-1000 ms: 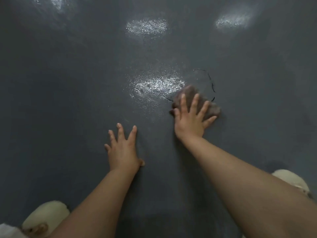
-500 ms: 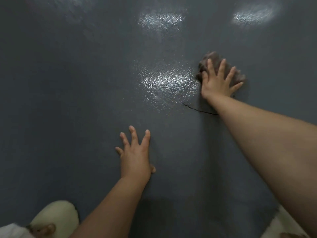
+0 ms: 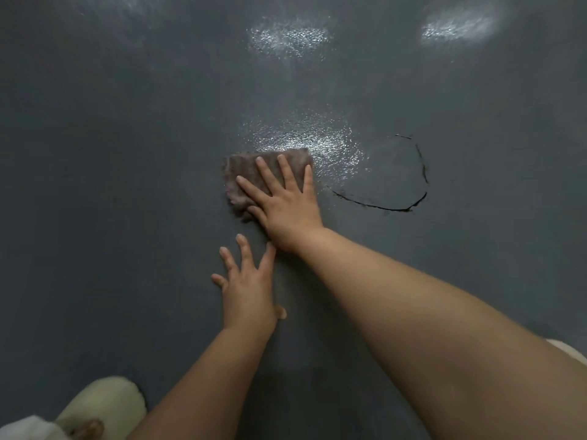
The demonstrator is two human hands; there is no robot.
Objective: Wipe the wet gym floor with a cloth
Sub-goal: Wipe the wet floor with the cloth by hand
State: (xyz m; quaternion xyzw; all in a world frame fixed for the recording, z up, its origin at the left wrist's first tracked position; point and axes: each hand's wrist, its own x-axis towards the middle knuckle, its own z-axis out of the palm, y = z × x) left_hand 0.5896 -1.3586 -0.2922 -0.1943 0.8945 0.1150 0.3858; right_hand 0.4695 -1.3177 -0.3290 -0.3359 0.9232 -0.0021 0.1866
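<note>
A brownish-grey cloth (image 3: 241,176) lies flat on the dark grey gym floor (image 3: 127,185). My right hand (image 3: 282,198) presses on it with straight, spread fingers. A glistening wet patch (image 3: 317,144) shines just beyond and to the right of the cloth. My left hand (image 3: 247,287) rests flat on the floor just below the right hand, fingers spread, holding nothing.
A curved crack (image 3: 413,192) marks the floor right of the cloth. Two more shiny patches, one (image 3: 289,36) far centre and one (image 3: 457,25) far right. A pale slipper (image 3: 104,404) sits at the bottom left, another pale shape (image 3: 568,350) at the right edge.
My right hand has swept the cloth from the far right back toward me and to the left, past the crack. My left hand has stayed flat on the floor.
</note>
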